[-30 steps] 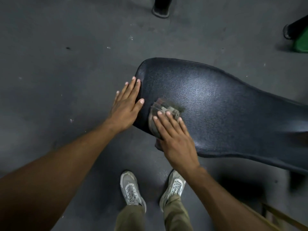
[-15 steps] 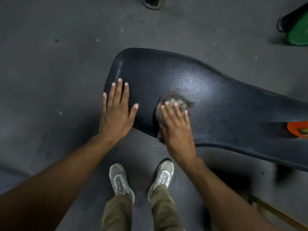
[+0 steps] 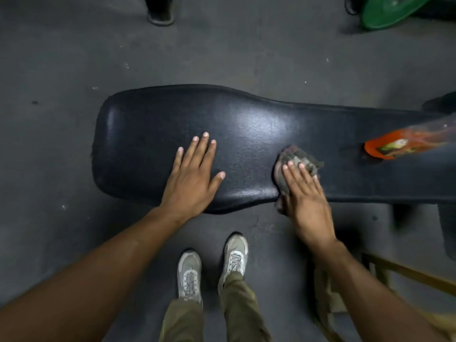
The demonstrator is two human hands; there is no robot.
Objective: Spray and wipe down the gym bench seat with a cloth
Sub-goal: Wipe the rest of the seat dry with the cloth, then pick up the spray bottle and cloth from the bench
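Clearly we are in the wiping step, seen through the single head view looking down over our own arms. Our left hand (image 3: pixel 195 176) lies flat on the black, grained vinyl gym bench seat (image 3: pixel 246 134), fingers spread and palm down, holding nothing; we judge it a brace for our weight. Our right hand (image 3: pixel 306 193) presses a crumpled grey cloth (image 3: pixel 299 160) against the padding near the front edge, where the wide end narrows; the fingers lie flat and close together on top of the cloth, and part of it hangs over the bench edge beneath the palm. To the right of the cloth, apart from it, an orange plastic spray bottle (image 3: pixel 392 148) rests on the seat, its far part blurred, so we cannot tell which way its nozzle points. A soft sheen shows on the vinyl between the hands, though whether that is spray or lamplight we cannot say. Below the bench stand our pale grey sneakers (image 3: pixel 212 270) on the dark grey floor (image 3: pixel 61 70), and a green object (image 3: pixel 389 11) sits at the upper right. Next, we think, the cloth must travel along the narrow part towards the bottle, so the bottle needs lifting or wiping around, with firm, even pressure.
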